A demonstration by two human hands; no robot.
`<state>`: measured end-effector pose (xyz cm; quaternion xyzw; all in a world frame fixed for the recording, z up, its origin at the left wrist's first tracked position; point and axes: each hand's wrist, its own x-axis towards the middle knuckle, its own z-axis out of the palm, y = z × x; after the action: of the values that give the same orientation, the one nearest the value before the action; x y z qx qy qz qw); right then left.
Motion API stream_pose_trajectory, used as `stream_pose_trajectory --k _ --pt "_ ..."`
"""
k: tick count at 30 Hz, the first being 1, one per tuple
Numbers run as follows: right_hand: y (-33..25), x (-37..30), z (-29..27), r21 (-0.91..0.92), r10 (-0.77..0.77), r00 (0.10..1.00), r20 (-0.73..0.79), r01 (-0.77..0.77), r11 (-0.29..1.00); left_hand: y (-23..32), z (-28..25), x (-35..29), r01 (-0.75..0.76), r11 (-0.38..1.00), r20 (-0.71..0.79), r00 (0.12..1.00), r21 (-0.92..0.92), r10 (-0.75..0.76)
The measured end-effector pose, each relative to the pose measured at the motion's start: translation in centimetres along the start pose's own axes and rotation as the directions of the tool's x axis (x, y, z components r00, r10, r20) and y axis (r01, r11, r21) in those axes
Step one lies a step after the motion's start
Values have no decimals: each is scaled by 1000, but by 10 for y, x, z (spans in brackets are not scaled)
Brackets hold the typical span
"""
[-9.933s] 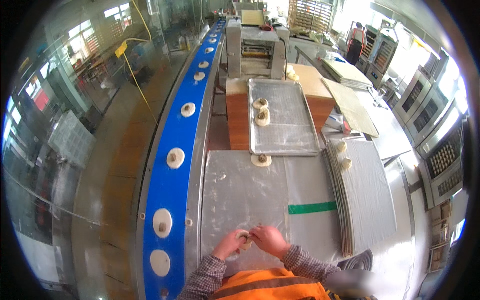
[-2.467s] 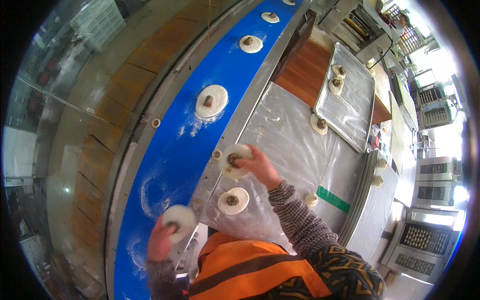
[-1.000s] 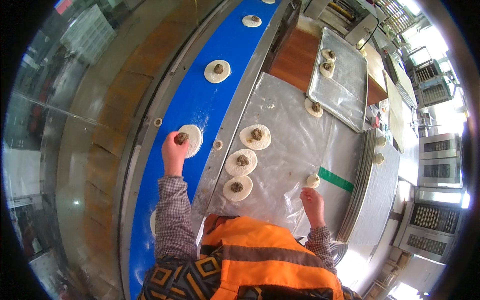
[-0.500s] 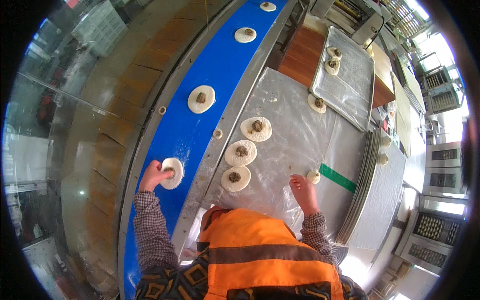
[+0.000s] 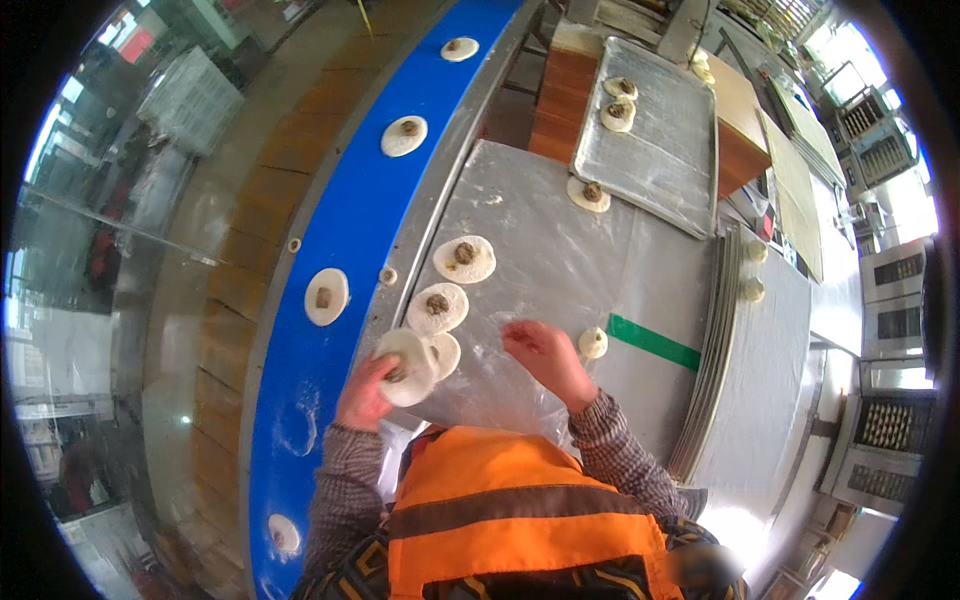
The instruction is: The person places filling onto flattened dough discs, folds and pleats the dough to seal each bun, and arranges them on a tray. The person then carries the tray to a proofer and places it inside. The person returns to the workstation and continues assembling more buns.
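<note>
My left hand (image 5: 362, 400) grips the edge of a flat white dough round (image 5: 412, 352) with a dark filling, raised between the blue conveyor belt (image 5: 279, 400) and the grey worktop (image 5: 510, 390). Its fingers partly cover the filling. Behind it, a filled dough round (image 5: 449, 356) on the worktop is partly hidden. Two more filled rounds, a middle one (image 5: 455, 317) and a farther one (image 5: 482, 264), lie beyond it. My right hand (image 5: 547, 358) is over the worktop, fingers apart, holding nothing. Just right of it sits a small closed dough bun (image 5: 593, 343).
Several filled rounds ride the belt at left. A metal tray (image 5: 665, 170) with two dough pieces stands at the far right, another dough piece (image 5: 588, 194) by its near corner. A green tape strip (image 5: 655, 342) and stacked boards (image 5: 702, 350) lie at right.
My left hand has lifted a dough round off the belt and brought it right, over the worktop's edge. My right hand has shifted left, away from the bun. Belt rounds have moved nearer.
</note>
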<state>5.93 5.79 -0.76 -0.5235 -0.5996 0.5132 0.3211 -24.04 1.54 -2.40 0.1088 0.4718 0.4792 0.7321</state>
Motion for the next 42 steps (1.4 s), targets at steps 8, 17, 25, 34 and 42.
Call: stream_pose_trajectory --k 8,17,25,34,42 --pt "-22 11 -27 177 86 994 65 -97 979 -24 110 37 84 950 306 935 302 -180" --pt "-28 0 -13 -432 -315 949 3 285 855 -20 122 39 -121 583 234 965 804 -122" --pt "-28 -1 5 -435 -128 985 114 165 885 -15 101 44 -141 481 327 887 865 -328" --pt "-21 -2 24 -401 -142 986 89 166 901 -9 69 42 146 816 331 863 560 -381" --pt "-19 -1 35 -162 -24 999 36 30 986 -15 71 40 -8 670 280 912 742 -299"
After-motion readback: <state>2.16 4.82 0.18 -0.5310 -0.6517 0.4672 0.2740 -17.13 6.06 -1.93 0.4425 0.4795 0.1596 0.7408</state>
